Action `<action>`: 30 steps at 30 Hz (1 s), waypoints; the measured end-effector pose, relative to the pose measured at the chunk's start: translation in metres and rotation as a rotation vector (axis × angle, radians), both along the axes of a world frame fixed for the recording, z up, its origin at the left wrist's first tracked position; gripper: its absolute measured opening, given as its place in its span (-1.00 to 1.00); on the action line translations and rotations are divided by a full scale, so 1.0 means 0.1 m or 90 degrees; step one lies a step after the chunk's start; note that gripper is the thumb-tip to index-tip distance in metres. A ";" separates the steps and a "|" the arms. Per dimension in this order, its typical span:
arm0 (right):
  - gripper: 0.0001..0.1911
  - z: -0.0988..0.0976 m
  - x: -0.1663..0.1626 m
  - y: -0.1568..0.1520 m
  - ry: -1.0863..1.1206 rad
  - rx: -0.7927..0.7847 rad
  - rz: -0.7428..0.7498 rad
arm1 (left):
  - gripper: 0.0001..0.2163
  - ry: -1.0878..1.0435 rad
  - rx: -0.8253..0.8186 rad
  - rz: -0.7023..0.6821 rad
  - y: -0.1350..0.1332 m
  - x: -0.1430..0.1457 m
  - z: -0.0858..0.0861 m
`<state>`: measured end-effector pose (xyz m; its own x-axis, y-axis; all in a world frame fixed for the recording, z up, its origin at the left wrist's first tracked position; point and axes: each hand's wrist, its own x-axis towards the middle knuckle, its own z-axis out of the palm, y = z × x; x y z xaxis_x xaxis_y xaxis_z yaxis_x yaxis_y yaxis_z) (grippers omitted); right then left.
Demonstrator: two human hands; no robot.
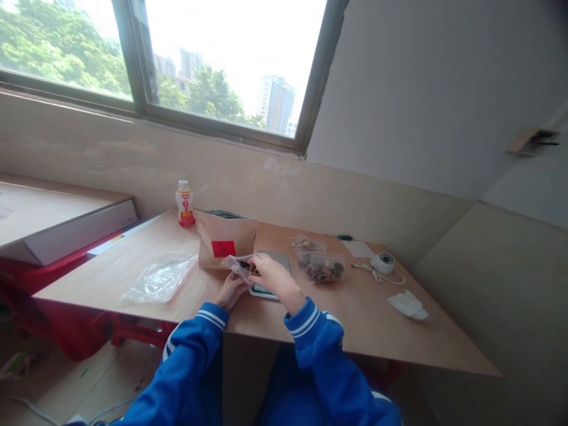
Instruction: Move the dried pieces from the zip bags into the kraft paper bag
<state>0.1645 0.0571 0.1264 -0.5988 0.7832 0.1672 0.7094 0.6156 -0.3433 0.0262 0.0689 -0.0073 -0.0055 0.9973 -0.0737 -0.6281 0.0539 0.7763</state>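
Note:
A small clear plastic bag (238, 265) with dark brown dried pieces at its mouth is between my hands. My left hand (231, 290) is closed around its lower side. At the bag's right edge, my right hand (271, 274) has its fingers bent together on the opening, partly hiding the brown pieces. Under my hands lies a flat grey-topped device with a white rim (265, 294), largely covered. Just behind them stands an open kraft paper pouch (227, 234) with a red label.
Filled clear bags of dried pieces (326, 269) lie to the right. Beyond them are a white dome camera (382, 263) with its cable, a crumpled white tissue (408, 305) and a green-handled tool (345, 238). Leftward are a flat plastic bag (162, 278) and a drink bottle (184, 204).

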 end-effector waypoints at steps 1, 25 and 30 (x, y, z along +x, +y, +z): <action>-0.76 -0.01 -0.04 0.01 -0.028 0.004 -0.009 | -0.61 -0.019 -0.005 -0.007 0.01 -0.02 -0.01; -0.88 0.82 -0.76 0.76 0.439 0.138 -0.018 | -0.81 -0.092 -0.066 -0.016 0.14 -0.08 -0.16; -0.83 0.59 -0.80 0.72 0.252 0.186 0.013 | -0.86 -0.055 -0.041 -0.028 0.12 -0.08 -0.15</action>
<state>0.0847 0.1289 0.1853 -0.4599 0.6586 0.5955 0.5463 0.7386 -0.3949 0.0185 0.0813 -0.0227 0.0471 0.9895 -0.1367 -0.6880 0.1313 0.7138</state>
